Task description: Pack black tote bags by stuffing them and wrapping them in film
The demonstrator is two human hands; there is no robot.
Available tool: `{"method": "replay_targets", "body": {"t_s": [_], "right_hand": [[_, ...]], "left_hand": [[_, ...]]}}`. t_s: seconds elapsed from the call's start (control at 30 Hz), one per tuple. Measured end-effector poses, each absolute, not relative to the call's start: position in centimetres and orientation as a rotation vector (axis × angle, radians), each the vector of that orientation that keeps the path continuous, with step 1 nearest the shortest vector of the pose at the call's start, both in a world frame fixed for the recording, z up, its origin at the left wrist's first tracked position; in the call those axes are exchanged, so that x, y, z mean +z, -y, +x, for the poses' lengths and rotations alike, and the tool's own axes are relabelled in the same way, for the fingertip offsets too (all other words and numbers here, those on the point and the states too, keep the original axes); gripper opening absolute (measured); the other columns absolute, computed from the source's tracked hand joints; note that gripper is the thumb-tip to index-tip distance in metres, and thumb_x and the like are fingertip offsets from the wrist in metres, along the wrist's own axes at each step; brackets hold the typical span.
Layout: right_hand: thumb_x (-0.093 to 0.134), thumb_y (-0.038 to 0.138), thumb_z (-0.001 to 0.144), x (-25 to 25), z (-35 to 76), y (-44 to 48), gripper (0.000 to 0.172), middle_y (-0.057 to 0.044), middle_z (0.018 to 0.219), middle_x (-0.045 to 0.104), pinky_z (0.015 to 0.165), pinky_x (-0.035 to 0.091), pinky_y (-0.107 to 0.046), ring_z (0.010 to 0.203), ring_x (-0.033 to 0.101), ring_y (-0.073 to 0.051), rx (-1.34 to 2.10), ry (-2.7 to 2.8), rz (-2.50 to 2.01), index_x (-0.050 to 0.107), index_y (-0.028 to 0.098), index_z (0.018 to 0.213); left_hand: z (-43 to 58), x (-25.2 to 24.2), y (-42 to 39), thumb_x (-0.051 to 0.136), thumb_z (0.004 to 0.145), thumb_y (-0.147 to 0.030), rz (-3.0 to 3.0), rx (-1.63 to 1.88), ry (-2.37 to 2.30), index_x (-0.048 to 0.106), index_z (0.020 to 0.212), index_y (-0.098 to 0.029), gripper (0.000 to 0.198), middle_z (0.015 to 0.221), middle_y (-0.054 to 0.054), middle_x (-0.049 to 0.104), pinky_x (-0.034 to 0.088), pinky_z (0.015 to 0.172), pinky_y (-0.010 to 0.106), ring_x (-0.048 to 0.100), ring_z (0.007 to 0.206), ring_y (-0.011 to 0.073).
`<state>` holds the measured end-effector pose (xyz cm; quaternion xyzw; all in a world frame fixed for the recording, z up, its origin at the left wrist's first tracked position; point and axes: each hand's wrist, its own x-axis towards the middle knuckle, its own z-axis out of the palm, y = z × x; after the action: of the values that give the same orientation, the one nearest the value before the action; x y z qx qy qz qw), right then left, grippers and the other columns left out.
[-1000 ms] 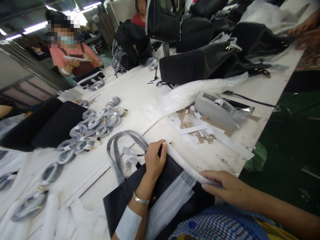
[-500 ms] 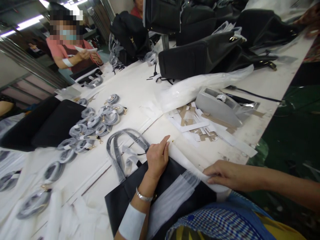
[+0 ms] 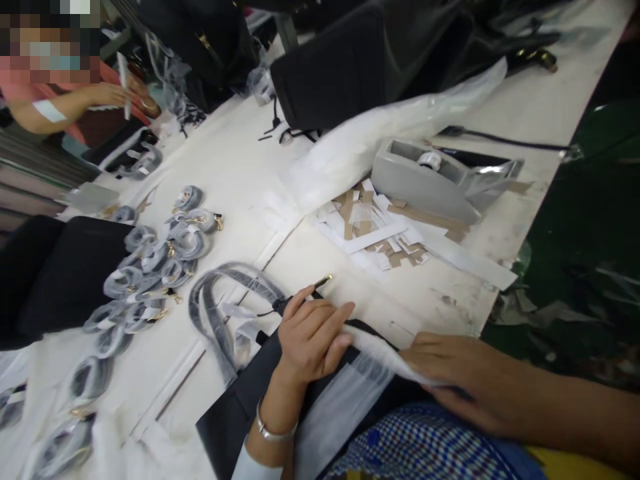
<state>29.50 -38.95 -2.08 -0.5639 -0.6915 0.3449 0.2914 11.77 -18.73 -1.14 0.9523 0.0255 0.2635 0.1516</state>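
Observation:
A black handbag (image 3: 240,407) lies at the table's near edge against my body, with a strip of translucent wrapping (image 3: 345,400) across it. Its looped handles (image 3: 200,303), wrapped in clear film, stretch out to the left. My left hand (image 3: 313,337) rests over the bag's upper edge, fingers extended and thumb apart. Just beyond those fingers, a thin black strap with a gold tip (image 3: 324,281) sticks out. On the right, my right hand (image 3: 450,373) is closed on the edge of a white foam sheet (image 3: 380,350) folded over the bag; its fingertips are partly hidden.
Several coiled, wrapped straps (image 3: 187,240) with gold clips lie to the left. Ahead are paper and card scraps (image 3: 370,230), a grey tape dispenser (image 3: 425,180) and white plastic sheeting (image 3: 360,143). Black bags (image 3: 330,80) stand behind. Across the table, a person (image 3: 75,100) handles something white.
The view has shifted right and closer. My left fingers have spread from a pointing pose, the right hand has moved inward with the foam, and the gold-tipped strap now shows.

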Motion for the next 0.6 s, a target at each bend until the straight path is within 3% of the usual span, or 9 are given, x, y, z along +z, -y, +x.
{"method": "replay_targets", "body": {"t_s": [0.1, 0.23, 0.43, 0.5, 0.6], "right_hand": [[0.045, 0.014, 0.094, -1.9, 29.6, 39.2, 0.038, -0.009, 0.107, 0.073, 0.082, 0.056, -0.032, 0.092, 0.067, -0.020, 0.727, 1.921, -1.404, 0.063, 0.021, 0.126], [0.042, 0.015, 0.096, -2.3, 30.4, 39.0, 0.040, -0.006, 0.107, 0.074, 0.079, 0.057, -0.029, 0.090, 0.068, -0.019, 0.649, 1.957, -1.346, 0.060, 0.022, 0.132], [0.033, 0.016, 0.100, -3.3, 30.9, 38.1, 0.040, -0.009, 0.114, 0.072, 0.079, 0.056, -0.027, 0.088, 0.066, -0.017, 0.729, 1.994, -1.233, 0.062, 0.015, 0.128], [0.032, 0.016, 0.100, -3.5, 30.9, 38.3, 0.041, -0.008, 0.111, 0.072, 0.081, 0.056, -0.029, 0.090, 0.066, -0.017, 0.738, 1.956, -1.240, 0.063, 0.017, 0.127], [0.039, 0.019, 0.098, -4.2, 30.9, 38.9, 0.037, -0.006, 0.105, 0.073, 0.079, 0.056, -0.034, 0.091, 0.066, -0.020, 0.745, 1.872, -1.357, 0.063, 0.021, 0.126]], "left_hand": [[11.0, 0.7, 19.8, 0.032, 0.103, -0.043, 2.782, 0.704, -0.090, 0.070, 0.105, -0.011, 0.049, 0.065, 0.002, 0.064, 0.048, 0.087, 0.036, 0.059, 0.065, 0.0137], [10.6, 2.2, 20.7, 0.031, 0.103, -0.048, 2.766, 0.501, -0.132, 0.070, 0.100, -0.009, 0.055, 0.065, 0.003, 0.064, 0.047, 0.083, 0.035, 0.058, 0.064, 0.0137], [11.3, 4.5, 20.4, 0.059, 0.094, -0.026, 2.831, 0.093, -0.153, 0.069, 0.099, -0.010, 0.020, 0.067, 0.001, 0.065, 0.045, 0.078, 0.032, 0.057, 0.063, 0.0145], [11.6, 5.4, 20.0, 0.063, 0.092, -0.028, 2.854, -0.059, -0.122, 0.069, 0.104, -0.010, 0.022, 0.069, 0.002, 0.065, 0.044, 0.076, 0.032, 0.058, 0.066, 0.0161], [11.9, 5.3, 19.5, 0.053, 0.096, -0.038, 2.884, -0.122, -0.076, 0.068, 0.108, -0.011, 0.032, 0.070, 0.003, 0.066, 0.045, 0.079, 0.036, 0.060, 0.069, 0.0194]]}}
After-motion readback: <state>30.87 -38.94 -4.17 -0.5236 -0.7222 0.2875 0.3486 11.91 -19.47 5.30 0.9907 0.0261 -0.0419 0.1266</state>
